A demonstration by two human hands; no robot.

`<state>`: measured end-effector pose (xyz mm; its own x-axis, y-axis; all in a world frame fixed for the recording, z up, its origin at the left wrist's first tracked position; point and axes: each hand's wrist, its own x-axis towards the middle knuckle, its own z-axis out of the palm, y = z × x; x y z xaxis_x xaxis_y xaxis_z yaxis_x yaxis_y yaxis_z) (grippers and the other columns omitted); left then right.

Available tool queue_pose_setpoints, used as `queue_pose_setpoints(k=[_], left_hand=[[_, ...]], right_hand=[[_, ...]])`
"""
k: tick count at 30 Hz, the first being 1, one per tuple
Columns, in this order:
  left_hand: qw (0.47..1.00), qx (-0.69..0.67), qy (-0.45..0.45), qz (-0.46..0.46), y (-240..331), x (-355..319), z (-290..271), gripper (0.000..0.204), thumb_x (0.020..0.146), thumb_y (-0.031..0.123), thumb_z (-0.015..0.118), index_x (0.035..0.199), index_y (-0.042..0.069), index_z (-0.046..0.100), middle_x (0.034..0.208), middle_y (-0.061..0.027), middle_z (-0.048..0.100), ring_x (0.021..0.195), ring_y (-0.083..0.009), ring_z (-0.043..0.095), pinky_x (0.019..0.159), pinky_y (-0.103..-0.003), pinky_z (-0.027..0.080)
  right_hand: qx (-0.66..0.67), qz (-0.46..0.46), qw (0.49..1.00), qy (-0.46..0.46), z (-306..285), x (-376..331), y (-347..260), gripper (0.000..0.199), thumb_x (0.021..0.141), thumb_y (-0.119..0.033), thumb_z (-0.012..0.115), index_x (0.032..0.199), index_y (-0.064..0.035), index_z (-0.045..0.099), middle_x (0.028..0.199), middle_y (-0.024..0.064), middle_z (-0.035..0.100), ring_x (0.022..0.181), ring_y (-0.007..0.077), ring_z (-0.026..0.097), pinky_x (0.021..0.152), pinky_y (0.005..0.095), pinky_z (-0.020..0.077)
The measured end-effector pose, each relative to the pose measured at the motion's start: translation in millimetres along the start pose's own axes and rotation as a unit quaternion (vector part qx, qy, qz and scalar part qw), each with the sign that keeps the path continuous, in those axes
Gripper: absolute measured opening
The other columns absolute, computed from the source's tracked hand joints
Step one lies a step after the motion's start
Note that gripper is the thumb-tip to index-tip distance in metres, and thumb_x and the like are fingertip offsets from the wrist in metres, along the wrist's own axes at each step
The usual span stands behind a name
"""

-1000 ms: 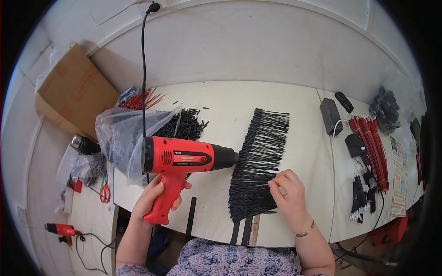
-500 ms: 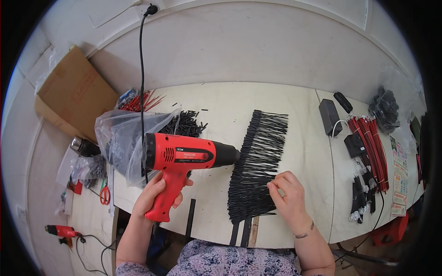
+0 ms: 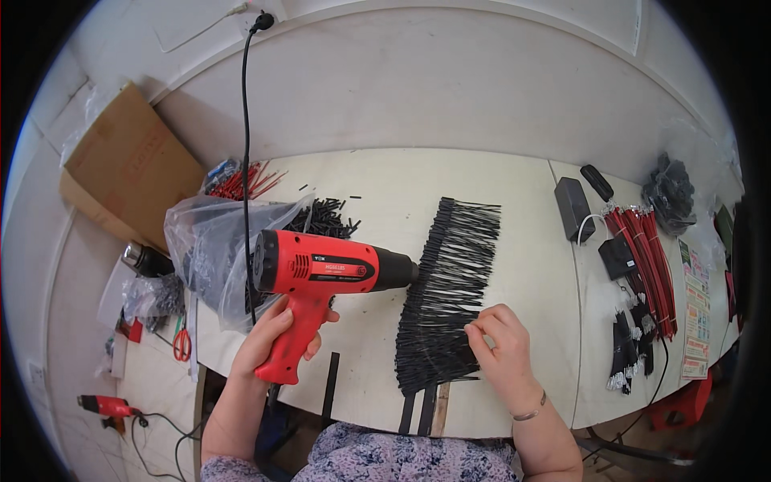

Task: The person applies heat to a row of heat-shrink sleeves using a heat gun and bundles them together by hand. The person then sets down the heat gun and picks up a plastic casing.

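My left hand [image 3: 277,341] grips the handle of a red heat gun [image 3: 321,273], held level with its black nozzle pointing right at a fanned row of thin black wires [image 3: 450,281] laid on the pale table [image 3: 377,185]. The nozzle tip sits right at the row's left edge. My right hand [image 3: 498,349] rests on the lower right part of the wire row, fingers curled and pressing on the strands. The gun's black cord [image 3: 244,120] runs up to a wall socket.
A clear plastic bag [image 3: 209,241] and a pile of short black tube pieces [image 3: 329,217] lie left of the gun. Red wire bundles [image 3: 642,257], black adapters [image 3: 574,207] and a second heat gun [image 3: 104,406] lie around. A cardboard box [image 3: 128,173] stands at left.
The heat gun has drifted slightly up along the wire row's left edge. My right hand stays on the lower strands.
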<state>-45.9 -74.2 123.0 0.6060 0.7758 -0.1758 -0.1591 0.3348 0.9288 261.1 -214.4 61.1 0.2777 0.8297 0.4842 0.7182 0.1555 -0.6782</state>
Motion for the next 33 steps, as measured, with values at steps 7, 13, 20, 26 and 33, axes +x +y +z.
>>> queue_pose_setpoints(k=[7,13,20,26,33], left_hand=[[0.999,-0.026,-0.019,-0.008,1,4,-4,0.072,0.095,0.039,0.065,0.147,-0.002,0.037,0.124,-0.0311,0.059,0.064,-0.0213,0.061,0.057,-0.029,0.05],[0.999,-0.022,-0.029,-0.004,1,12,-8,0.072,0.095,0.039,0.064,0.147,-0.002,0.036,0.124,-0.0305,0.059,0.066,-0.0214,0.061,0.057,-0.029,0.05],[0.999,-0.02,-0.048,-0.005,4,18,-6,0.071,0.096,0.04,0.063,0.147,-0.002,0.036,0.124,-0.0298,0.059,0.068,-0.0207,0.061,0.059,-0.029,0.051],[0.999,-0.01,-0.044,-0.012,2,22,-8,0.071,0.096,0.04,0.063,0.147,-0.001,0.036,0.124,-0.0295,0.059,0.067,-0.0204,0.061,0.059,-0.029,0.051],[0.998,-0.023,-0.054,-0.009,5,26,-5,0.07,0.096,0.039,0.063,0.147,-0.002,0.037,0.124,-0.0291,0.059,0.067,-0.02,0.061,0.059,-0.029,0.05]], right_hand=[[0.003,-0.003,1.0,0.006,1,-1,1,0.01,0.082,-0.004,0.075,0.079,-0.0009,0.065,0.082,0.0095,0.062,0.074,0.0266,0.062,0.063,0.0366,0.0514],[0.008,0.006,1.0,0.003,0,0,0,0.011,0.082,-0.004,0.075,0.078,-0.0009,0.065,0.082,0.0095,0.062,0.074,0.0264,0.062,0.063,0.0364,0.0513],[0.006,-0.004,1.0,0.009,1,0,0,0.011,0.081,-0.003,0.075,0.078,-0.0009,0.065,0.082,0.0095,0.062,0.073,0.0261,0.062,0.062,0.0359,0.0512],[0.002,-0.003,1.0,0.009,-1,2,-2,0.011,0.081,-0.003,0.076,0.078,-0.0012,0.066,0.081,0.0093,0.062,0.073,0.0259,0.062,0.061,0.0359,0.0512],[0.002,-0.012,1.0,0.01,2,0,1,0.011,0.08,-0.003,0.076,0.077,-0.0015,0.066,0.081,0.0091,0.062,0.073,0.0256,0.062,0.061,0.0359,0.0513]])
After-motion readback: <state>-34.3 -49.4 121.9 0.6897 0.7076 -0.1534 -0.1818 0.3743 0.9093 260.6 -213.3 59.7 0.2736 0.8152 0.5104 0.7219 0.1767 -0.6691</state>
